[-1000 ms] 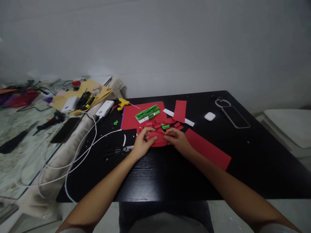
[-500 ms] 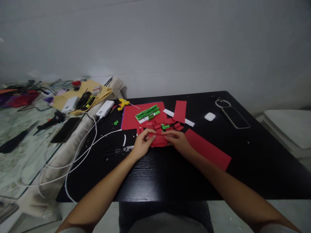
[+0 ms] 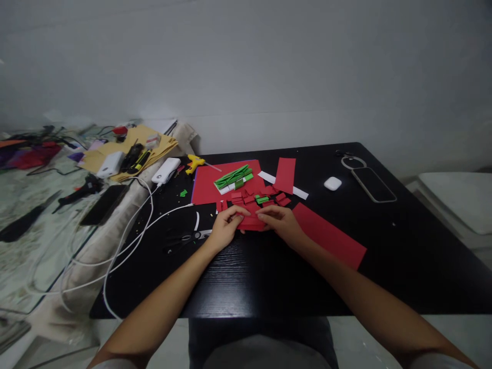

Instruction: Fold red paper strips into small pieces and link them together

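A piece of red paper (image 3: 251, 221) with a crease along it is held just above the black table. My left hand (image 3: 226, 224) pinches its left end between thumb and fingers. At the right end, my right hand (image 3: 281, 221) grips it the same way. Right behind the hands lie several small folded red paper pieces (image 3: 249, 199) and a small green folded piece (image 3: 262, 200). Farther back, a pleated green paper strip (image 3: 232, 177) rests on a large red sheet (image 3: 203, 187).
Scissors (image 3: 196, 236) lie left of my hands, near a yellow glue gun (image 3: 195, 164) and a white power bank (image 3: 166, 171) with cables. A red sheet (image 3: 330, 236) sits under my right forearm. At right are a white earbud case (image 3: 332, 183) and a phone (image 3: 373, 184).
Both hands still hold the red paper. My fingers have shifted slightly along it, and its near edge sits a little higher in view.
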`<action>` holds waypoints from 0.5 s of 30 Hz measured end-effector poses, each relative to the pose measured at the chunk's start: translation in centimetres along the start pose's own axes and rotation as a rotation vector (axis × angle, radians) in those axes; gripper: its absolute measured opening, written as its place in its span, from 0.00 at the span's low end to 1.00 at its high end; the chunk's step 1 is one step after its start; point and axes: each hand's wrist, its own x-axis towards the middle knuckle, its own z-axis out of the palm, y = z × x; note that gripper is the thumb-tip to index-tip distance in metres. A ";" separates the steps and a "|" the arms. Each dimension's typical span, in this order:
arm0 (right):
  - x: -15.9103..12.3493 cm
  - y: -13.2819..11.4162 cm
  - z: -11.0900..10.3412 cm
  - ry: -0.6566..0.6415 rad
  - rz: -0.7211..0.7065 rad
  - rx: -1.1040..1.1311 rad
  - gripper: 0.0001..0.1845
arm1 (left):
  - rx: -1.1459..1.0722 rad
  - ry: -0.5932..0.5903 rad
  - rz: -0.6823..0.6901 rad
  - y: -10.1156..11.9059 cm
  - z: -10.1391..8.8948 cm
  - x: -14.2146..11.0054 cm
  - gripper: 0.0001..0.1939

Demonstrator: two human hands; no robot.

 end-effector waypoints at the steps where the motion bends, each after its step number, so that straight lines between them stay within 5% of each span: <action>1: 0.0 0.0 0.0 0.012 -0.030 -0.052 0.12 | 0.007 -0.010 0.003 0.0 0.0 -0.1 0.08; 8: -0.3 0.3 0.3 0.087 -0.191 -0.199 0.10 | 0.132 0.029 0.094 -0.2 0.5 -0.3 0.10; 15: -0.5 0.4 0.5 0.065 -0.157 -0.097 0.15 | 0.211 0.089 0.119 -0.5 0.5 -0.1 0.11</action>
